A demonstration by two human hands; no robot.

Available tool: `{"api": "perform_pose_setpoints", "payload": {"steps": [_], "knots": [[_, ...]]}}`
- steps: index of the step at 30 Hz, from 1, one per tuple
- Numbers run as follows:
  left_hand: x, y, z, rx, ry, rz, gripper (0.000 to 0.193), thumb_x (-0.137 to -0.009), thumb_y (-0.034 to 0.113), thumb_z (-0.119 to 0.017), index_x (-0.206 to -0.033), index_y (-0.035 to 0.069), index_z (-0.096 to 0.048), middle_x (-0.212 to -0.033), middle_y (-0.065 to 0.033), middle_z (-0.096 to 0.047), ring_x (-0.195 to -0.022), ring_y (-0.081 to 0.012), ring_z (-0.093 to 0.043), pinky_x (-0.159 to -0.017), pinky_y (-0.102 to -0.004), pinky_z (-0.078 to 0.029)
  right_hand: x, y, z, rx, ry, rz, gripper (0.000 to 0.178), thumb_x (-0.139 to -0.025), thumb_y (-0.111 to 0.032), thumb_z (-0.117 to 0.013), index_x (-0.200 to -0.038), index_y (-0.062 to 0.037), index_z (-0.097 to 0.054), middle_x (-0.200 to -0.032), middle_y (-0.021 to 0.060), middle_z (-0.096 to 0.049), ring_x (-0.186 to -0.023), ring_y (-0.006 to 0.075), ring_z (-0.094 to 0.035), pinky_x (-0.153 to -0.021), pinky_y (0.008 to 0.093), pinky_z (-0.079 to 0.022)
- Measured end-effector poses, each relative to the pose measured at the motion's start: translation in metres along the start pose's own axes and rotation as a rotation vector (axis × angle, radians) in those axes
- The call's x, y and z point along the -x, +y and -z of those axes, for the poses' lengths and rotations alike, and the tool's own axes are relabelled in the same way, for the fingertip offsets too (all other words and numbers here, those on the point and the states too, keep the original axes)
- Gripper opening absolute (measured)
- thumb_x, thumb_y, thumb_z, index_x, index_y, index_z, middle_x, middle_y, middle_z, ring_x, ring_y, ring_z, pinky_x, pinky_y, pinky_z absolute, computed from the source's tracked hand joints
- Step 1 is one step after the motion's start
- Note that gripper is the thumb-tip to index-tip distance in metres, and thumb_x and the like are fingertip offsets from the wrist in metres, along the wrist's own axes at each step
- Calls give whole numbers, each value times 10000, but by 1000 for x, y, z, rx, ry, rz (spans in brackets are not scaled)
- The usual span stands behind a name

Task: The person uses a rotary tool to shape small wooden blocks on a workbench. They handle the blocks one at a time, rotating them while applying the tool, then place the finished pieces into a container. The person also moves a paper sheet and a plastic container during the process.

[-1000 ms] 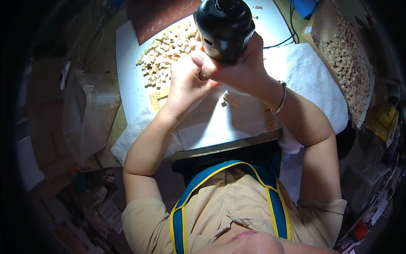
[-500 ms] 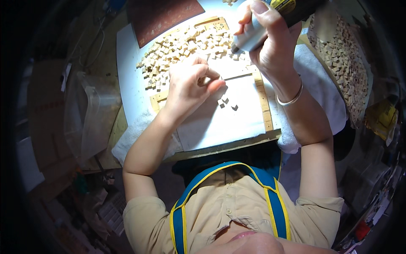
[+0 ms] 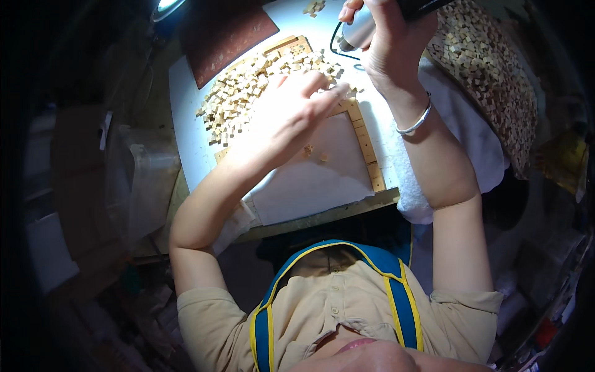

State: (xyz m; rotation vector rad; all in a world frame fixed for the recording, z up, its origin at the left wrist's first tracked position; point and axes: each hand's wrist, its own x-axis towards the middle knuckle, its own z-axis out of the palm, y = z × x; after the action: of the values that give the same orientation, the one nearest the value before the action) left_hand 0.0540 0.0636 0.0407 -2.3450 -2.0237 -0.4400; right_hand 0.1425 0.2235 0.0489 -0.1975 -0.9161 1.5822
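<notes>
My right hand, raised at the upper right, grips a handheld power tool with a grey cylindrical nose and a dark body. A thin black cord curves below the nose. Over the near side of a heap of small wooden cubes hovers my left hand. Its fingers are smeared and bleached by the light, so I cannot tell what they hold. A few small loose cubes lie on the white sheet, in the left arm's shadow. Drilled wooden strips border the sheet.
A large mass of wooden cubes fills the far right, beside a white towel. A reddish-brown board lies at the back left. Above it shines a lamp. A translucent plastic bag hangs by the table's left side.
My left hand has moved up and forward from the loose cubes toward the heap. My right hand has risen slightly with the tool. The lamp has come into view and the sheet is more shaded.
</notes>
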Motion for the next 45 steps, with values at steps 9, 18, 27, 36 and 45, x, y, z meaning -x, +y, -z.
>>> {"api": "perform_pose_setpoints", "payload": {"steps": [9, 18, 27, 36, 45], "knots": [[-3, -32, 2, -144, -139, -217, 283, -926, 87, -639, -1191, 55, -730, -1358, -80, -637, -1179, -270, -583, -1043, -406, -464, -6, -12, 0, -34, 22, -28, 102, -952, -50, -674, -961, -88, -580, -680, 11, -607, -514, 112, -579, -471, 270, -470], [53, -55, 19, -127, -94, -79, 362, -858, -11, -669, -1200, 97, -714, -1378, -64, -629, -1226, -272, -611, -1036, -446, -452, -9, 6, 8, -35, -95, 115, 114, -952, -43, -679, -950, -91, -576, -743, 11, -622, -586, 112, -604, -529, 263, -483], [-31, -38, -26, -54, 33, -107, 346, -918, 77, -650, -1264, 82, -675, -1397, -98, -621, -1289, -255, -590, -1157, -485, -374, -12, -8, 9, 120, 40, 63, 105, -938, -64, -694, -977, -92, -601, -675, 13, -611, -524, 114, -583, -479, 257, -452], [-53, -84, -14, -56, 123, -40, 294, -872, -23, -633, -1142, 54, -720, -1147, -119, -720, -1090, -321, -677, -960, -417, -536, -15, -27, -5, 20, 81, 5, 110, -931, -65, -674, -914, -68, -565, -616, 26, -579, -454, 121, -541, -429, 270, -426], [-83, -82, -28, 149, -172, 41, 259, -913, 6, -643, -1146, 77, -729, -1234, -160, -703, -1167, -352, -660, -951, -391, -557, -16, -26, 1, -3, 104, -6, 106, -937, -86, -677, -944, -67, -573, -633, 34, -590, -464, 122, -556, -432, 266, -443]]}}
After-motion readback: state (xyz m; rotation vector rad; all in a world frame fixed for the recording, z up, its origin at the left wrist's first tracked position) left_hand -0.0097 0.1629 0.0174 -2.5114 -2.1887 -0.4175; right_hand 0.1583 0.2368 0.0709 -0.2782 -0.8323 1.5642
